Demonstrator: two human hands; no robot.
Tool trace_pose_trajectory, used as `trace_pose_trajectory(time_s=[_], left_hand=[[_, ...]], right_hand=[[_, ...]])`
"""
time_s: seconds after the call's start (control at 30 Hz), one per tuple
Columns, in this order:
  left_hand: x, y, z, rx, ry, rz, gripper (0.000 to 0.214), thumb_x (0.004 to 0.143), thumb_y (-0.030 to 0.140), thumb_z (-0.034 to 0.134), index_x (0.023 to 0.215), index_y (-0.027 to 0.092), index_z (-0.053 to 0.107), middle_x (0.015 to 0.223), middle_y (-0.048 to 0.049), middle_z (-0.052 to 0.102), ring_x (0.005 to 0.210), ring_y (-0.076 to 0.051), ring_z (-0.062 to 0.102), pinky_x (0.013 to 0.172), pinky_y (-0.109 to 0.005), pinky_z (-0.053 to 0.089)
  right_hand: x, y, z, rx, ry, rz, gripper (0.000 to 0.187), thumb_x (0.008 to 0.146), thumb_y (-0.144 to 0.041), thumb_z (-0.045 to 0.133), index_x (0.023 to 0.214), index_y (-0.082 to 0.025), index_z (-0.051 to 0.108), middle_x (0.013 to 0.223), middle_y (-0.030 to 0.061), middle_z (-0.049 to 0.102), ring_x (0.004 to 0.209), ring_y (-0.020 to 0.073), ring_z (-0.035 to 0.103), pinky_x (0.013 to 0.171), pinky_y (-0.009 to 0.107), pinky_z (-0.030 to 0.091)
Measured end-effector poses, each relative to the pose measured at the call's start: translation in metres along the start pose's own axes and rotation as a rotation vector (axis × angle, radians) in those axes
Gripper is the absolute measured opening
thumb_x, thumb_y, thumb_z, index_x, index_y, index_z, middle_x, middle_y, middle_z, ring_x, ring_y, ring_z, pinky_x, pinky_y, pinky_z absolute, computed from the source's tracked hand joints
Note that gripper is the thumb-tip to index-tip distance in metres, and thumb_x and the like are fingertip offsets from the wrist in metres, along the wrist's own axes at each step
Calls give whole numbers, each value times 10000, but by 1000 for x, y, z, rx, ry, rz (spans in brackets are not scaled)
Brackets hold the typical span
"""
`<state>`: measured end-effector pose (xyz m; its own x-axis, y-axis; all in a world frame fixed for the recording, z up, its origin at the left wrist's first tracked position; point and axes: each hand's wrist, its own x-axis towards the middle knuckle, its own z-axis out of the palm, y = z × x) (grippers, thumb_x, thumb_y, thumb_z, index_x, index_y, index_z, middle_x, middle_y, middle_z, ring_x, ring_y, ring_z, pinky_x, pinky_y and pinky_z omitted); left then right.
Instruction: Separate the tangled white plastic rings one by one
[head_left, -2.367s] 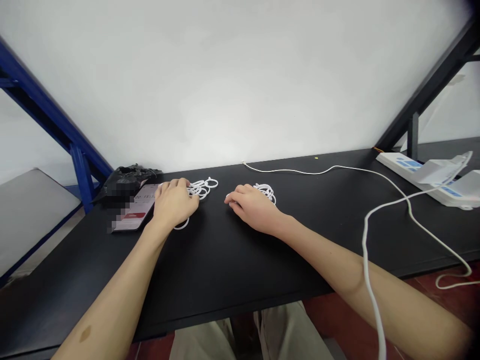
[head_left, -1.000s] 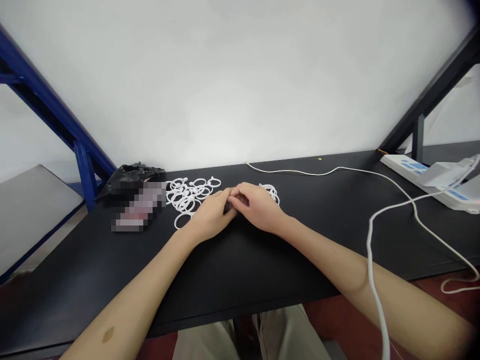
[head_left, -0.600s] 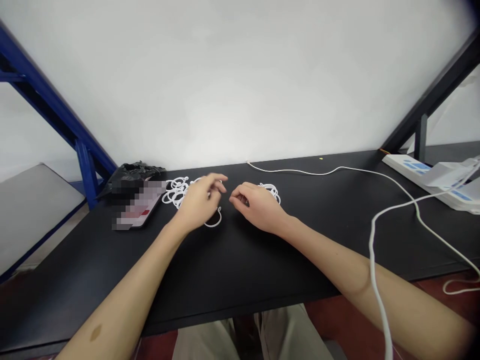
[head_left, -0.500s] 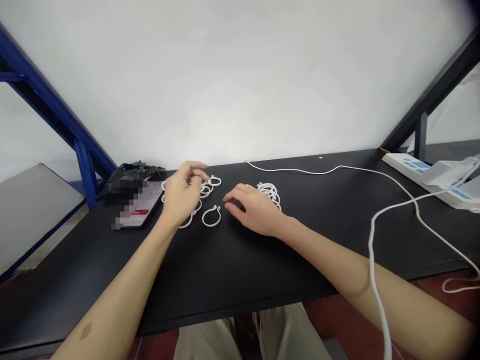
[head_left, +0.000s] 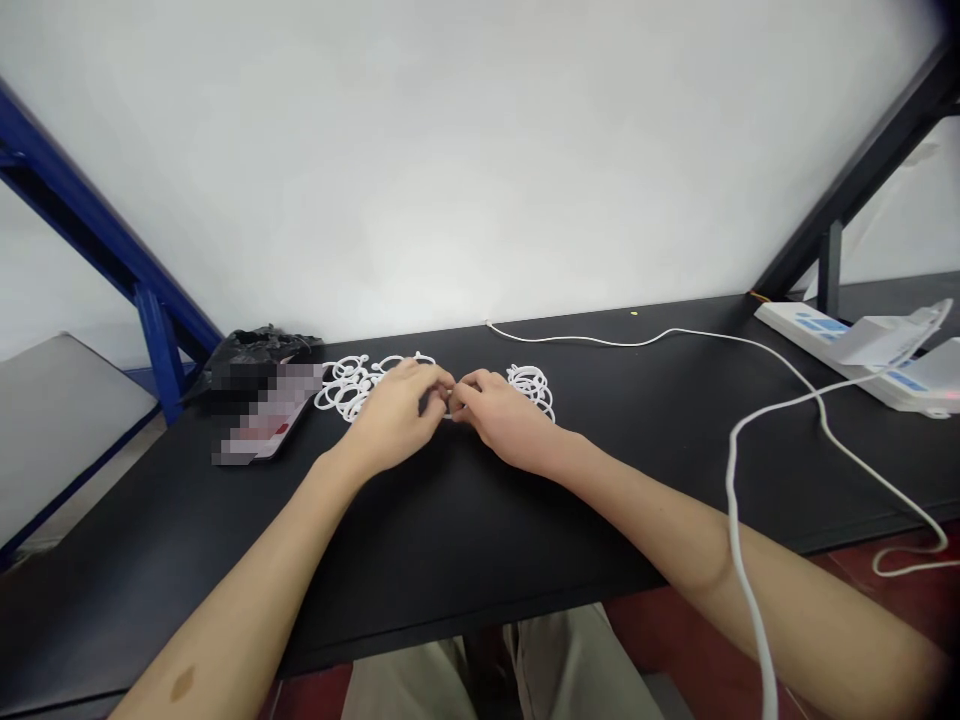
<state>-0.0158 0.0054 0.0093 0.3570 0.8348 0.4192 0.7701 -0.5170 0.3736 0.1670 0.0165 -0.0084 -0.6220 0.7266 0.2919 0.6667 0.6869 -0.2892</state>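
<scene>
My left hand [head_left: 397, 418] and my right hand [head_left: 514, 425] meet above the black table, fingertips almost touching. Both are closed in a pinch on a thin white ring [head_left: 448, 415], mostly covered by the fingers. Left of and behind my left hand lies a loose spread of white rings [head_left: 346, 392], each with a small knob or loop at its edge. A second heap of white rings [head_left: 531, 382] rests just behind my right hand, which partly hides it.
A phone [head_left: 281, 415] and a crumpled black plastic bag [head_left: 262, 350] lie at the left. One white cable [head_left: 675, 333] runs across the black table [head_left: 480, 560]; another hangs over my right forearm. A white-and-blue device [head_left: 825, 335] stands at the right.
My left hand has come down and right from above the left rings. My right hand has closed, and the two hands now meet at a ring; the single ring in front is no longer lying there.
</scene>
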Motion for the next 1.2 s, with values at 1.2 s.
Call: trace_pose_trajectory(time_s=[1.2], left_hand=[[1, 1, 7, -143, -80, 84, 251, 975, 272, 405, 786, 204, 555, 753, 12, 594, 707, -140, 543, 686, -261, 399]], right_hand=[[6, 4, -14, 503, 366, 132, 142, 922, -252, 559, 816, -193, 633, 666, -42, 641, 613, 90, 574, 645, 214, 417]])
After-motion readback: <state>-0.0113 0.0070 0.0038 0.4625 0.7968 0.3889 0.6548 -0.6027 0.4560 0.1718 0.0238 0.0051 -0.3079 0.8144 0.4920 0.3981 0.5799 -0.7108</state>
